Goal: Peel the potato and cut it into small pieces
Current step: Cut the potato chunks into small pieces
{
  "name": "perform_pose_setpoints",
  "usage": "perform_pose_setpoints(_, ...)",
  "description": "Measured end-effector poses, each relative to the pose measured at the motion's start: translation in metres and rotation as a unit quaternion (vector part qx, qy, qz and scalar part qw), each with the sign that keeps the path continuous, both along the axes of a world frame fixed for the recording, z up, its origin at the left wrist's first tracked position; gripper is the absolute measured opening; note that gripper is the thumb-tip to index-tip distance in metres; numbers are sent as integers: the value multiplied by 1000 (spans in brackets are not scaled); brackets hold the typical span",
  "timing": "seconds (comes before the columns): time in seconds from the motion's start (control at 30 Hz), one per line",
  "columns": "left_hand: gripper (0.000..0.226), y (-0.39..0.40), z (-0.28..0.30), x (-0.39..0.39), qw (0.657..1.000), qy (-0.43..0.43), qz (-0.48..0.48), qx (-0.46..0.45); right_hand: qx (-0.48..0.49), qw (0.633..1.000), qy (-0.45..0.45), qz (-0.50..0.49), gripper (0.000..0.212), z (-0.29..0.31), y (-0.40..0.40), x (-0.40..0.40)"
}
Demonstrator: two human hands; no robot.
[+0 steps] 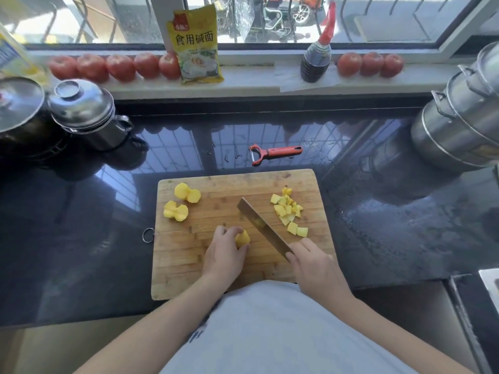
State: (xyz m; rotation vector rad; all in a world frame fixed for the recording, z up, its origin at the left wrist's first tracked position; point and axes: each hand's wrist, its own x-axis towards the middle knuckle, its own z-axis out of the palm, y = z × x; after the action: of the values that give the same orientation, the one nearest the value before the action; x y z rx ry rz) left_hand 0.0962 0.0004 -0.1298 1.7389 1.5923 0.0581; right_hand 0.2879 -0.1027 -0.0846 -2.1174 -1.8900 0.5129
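Note:
A wooden cutting board [189,265] lies on the dark counter. My left hand [224,252] pins a peeled yellow potato piece [242,238] to the board's middle. My right hand [316,265] grips the handle of a cleaver [262,228], whose blade slants up and left, just right of the held piece. Several small potato cubes [290,211] are heaped on the board's right side. Two larger scored potato chunks [187,192] [175,211] rest at the board's upper left.
A red peeler [272,153] lies on the wet counter behind the board. Steel pots [86,112] stand at the left, a stacked steel steamer [464,114] at the right. Tomatoes [118,66], a yellow packet [198,44] and a dark sauce bottle [316,60] line the windowsill.

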Motion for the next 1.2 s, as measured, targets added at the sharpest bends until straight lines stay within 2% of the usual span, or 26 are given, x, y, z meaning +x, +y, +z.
perform_pose_setpoints(0.07,31,4,0,1,999,6,-51,7,1,1000,7,-4,13,2,-2,1)
perform_pose_setpoints(0.13,28,10,-1,0,999,13,-39,-12,-5,1000,10,-6,15,2,-4,3)
perform_pose_setpoints(0.27,24,8,-8,3,998,-10,51,-48,-10,1000,4,-1,17,-2,-6,1)
perform_pose_setpoints(0.37,9,2,-17,8,985,-55,152,-56,-3,1000,7,17,26,-7,-7,-4)
perform_pose_setpoints(0.47,18,-1,-28,10,967,-93,224,-79,-13,999,24,40,38,-16,-8,-9)
perform_pose_setpoints(0.53,18,-2,-33,12,958,-108,253,-83,-14,999,11,49,35,-19,-10,-10)
perform_pose_setpoints(0.63,18,-4,-36,14,953,-119,266,-85,-10,998,-10,57,15,-17,-11,-12)
perform_pose_setpoints(0.7,19,-5,-39,13,951,-132,267,-86,-9,998,-16,68,15,-16,-10,-13)
perform_pose_setpoints(0.87,12,-5,-45,10,949,-141,265,-95,-10,993,-53,101,31,-16,-16,-7)
perform_pose_setpoints(1.0,14,-2,-33,12,951,-135,256,-108,-31,990,-80,110,59,-23,-16,-6)
perform_pose_setpoints(1.07,16,0,-25,14,950,-135,256,-114,-36,990,-88,101,55,-25,-1,-14)
perform_pose_setpoints(1.2,13,4,-24,13,953,-126,246,-125,-48,994,-66,66,28,-27,24,-27)
